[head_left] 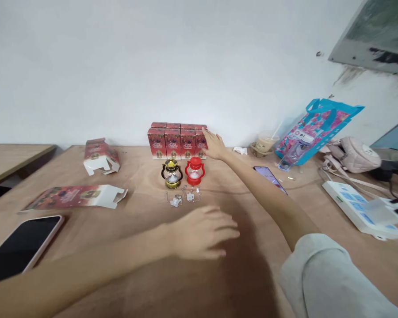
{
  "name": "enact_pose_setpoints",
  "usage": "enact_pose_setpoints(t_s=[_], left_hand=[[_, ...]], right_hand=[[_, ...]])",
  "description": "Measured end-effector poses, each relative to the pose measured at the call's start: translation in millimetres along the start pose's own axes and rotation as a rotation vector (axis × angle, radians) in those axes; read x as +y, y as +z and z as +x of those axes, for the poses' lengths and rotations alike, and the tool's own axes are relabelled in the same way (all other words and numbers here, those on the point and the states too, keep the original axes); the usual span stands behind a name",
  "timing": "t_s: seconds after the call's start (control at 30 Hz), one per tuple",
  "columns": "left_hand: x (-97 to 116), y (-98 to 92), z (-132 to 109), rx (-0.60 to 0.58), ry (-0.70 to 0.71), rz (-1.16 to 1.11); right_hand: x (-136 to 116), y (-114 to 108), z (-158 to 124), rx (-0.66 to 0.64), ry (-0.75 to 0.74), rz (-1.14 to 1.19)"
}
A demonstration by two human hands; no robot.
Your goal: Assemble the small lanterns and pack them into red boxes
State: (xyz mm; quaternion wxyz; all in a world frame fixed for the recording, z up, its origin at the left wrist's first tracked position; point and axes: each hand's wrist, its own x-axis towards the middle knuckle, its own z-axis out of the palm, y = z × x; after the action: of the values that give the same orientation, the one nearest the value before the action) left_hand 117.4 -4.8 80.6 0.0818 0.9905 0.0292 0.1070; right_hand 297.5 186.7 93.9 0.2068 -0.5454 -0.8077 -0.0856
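My right hand (213, 144) reaches to the far side of the table and rests against the right end of a row of red boxes (173, 143). Its fingers are stretched out along the last box (200, 145). Nearer to me, my left hand (204, 233) hovers over the bare wood, fingers spread, holding nothing. Between the hands and the boxes stand a black-and-gold lantern (171, 174) and a red lantern (195, 171), side by side and upright. Small metal parts and bent wires (183, 198) lie in front of them.
On the left are two opened red boxes, one crumpled (101, 157) and one flat (74, 196), and a phone (18, 247). To the right are another phone (270, 179), a drink cup (265, 143), a blue bag (313, 130), a pink bag (358, 154) and a power strip (360, 210).
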Motion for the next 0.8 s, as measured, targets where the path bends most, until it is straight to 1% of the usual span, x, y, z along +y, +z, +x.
enact_pose_setpoints(t_s=[0.03, 0.1, 0.17, 0.23, 0.3, 0.37, 0.4, 0.47, 0.5, 0.57, 0.63, 0.67, 0.7, 0.77, 0.8], left_hand=[[9, 14.4, -9, 0.003, -0.027, -0.086], [19, 35.6, -24, -0.053, -0.097, -0.221], [20, 45.7, -36, -0.071, -0.170, -0.288], [18, 47.4, -42, -0.084, -0.209, -0.326], [17, 45.0, -43, -0.096, -0.227, -0.369], [18, 42.3, -44, -0.077, -0.249, -0.436], [18, 41.7, -44, -0.046, -0.274, -0.484], [18, 42.5, -47, 0.077, -0.388, -0.614], [17, 43.8, -49, 0.169, -0.471, -0.695], [12, 46.8, -54, 0.390, -0.640, -0.885], [6, 48.7, -58, 0.616, -0.759, -1.058], [2, 48.8, -60, 0.721, -0.799, -1.122], [-1, 48.2, -61, 0.813, -0.831, -1.167], [-5, 45.5, -62, 0.953, -0.882, -1.212], [-6, 43.7, -63, 1.004, -0.896, -1.226]], right_hand=[[0, 2, -2, -0.002, 0.012, -0.021], [0, 1, -9, 0.046, 0.028, -0.060], [2, -5, -18, 0.111, 0.040, -0.072], [6, -10, -28, 0.137, 0.036, -0.036], [12, -13, -40, 0.125, 0.052, 0.042], [19, -13, -56, 0.139, 0.119, 0.142], [23, -12, -65, 0.184, 0.173, 0.195], [29, -9, -87, 0.356, 0.298, 0.336], [31, -8, -100, 0.471, 0.371, 0.425], [30, -4, -125, 0.671, 0.503, 0.632], [22, 0, -149, 0.779, 0.593, 0.848], [15, 3, -160, 0.799, 0.636, 0.938], [5, 5, -171, 0.784, 0.672, 1.016], [-22, 9, -190, 0.684, 0.714, 1.133], [-38, 11, -197, 0.631, 0.704, 1.153]])
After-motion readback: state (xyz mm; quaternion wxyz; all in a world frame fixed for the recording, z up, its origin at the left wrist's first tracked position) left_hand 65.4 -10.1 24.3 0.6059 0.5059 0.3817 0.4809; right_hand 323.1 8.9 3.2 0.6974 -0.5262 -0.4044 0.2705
